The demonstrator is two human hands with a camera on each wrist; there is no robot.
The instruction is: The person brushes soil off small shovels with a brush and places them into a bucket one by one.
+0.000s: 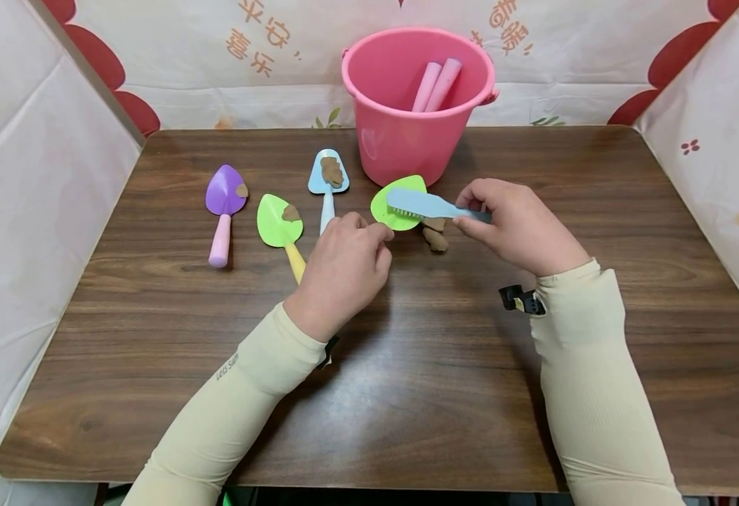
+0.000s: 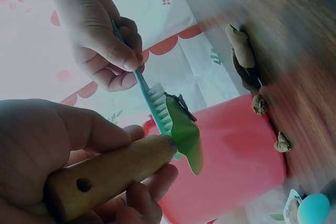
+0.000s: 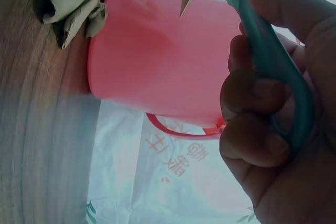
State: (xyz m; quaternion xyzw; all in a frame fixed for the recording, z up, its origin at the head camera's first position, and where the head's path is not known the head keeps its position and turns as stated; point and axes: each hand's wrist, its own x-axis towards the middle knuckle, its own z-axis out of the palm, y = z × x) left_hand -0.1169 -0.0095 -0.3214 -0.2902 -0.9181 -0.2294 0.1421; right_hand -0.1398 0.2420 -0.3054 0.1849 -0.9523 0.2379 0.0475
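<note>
My left hand [image 1: 344, 270] grips the handle of a toy trowel [image 2: 113, 171], its green blade [image 1: 409, 184] held up off the table in front of the pink bucket [image 1: 401, 144]. My right hand [image 1: 518, 221] holds a light blue brush [image 1: 423, 202] by its looped handle. The brush's white bristles [image 2: 159, 100] touch the green blade. A dark brown lump [image 2: 180, 106] clings at the blade's edge. Below the blade, brown clay-like pieces [image 1: 435, 240] lie on the table.
Two pink handles [image 1: 443, 84] lean inside the bucket. To the left lie a purple trowel [image 1: 223, 191], another green trowel [image 1: 275, 223] with a yellow handle and a blue shovel [image 1: 317, 179], each with brown material on its blade. A patterned cloth [image 1: 186, 56] borders the wooden table [image 1: 433, 393].
</note>
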